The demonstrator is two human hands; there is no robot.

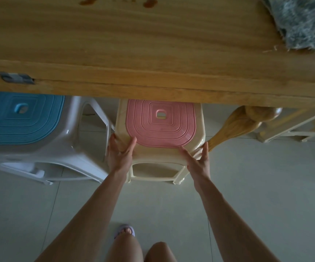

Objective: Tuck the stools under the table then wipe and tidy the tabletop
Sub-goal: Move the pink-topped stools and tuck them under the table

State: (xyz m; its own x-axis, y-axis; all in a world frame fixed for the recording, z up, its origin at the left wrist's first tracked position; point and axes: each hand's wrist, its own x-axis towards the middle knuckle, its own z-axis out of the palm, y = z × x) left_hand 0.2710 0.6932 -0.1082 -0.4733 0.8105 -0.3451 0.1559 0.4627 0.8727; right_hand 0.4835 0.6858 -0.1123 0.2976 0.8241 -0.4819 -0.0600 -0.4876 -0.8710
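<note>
A cream plastic stool with a pink ribbed seat (pixel 160 123) stands on the floor, its far edge under the wooden table (pixel 134 44). My left hand (pixel 119 152) grips its near left corner, thumb on top. My right hand (pixel 198 159) holds the near right corner, fingers spread along the rim. To the left, a white stool with a blue seat (pixel 20 118) sits partly under the table edge. A grey fluffy cloth (pixel 300 21) lies on the tabletop's far right. Brown stains (pixel 150 2) mark the tabletop near the top edge.
A turned wooden table leg (pixel 234 127) slants down just right of the pink stool. A pale yellow frame (pixel 292 127) stands on the tiled floor under the table at right. A metal bracket (pixel 14 77) sits on the table edge. My slippered foot (pixel 125 231) is below.
</note>
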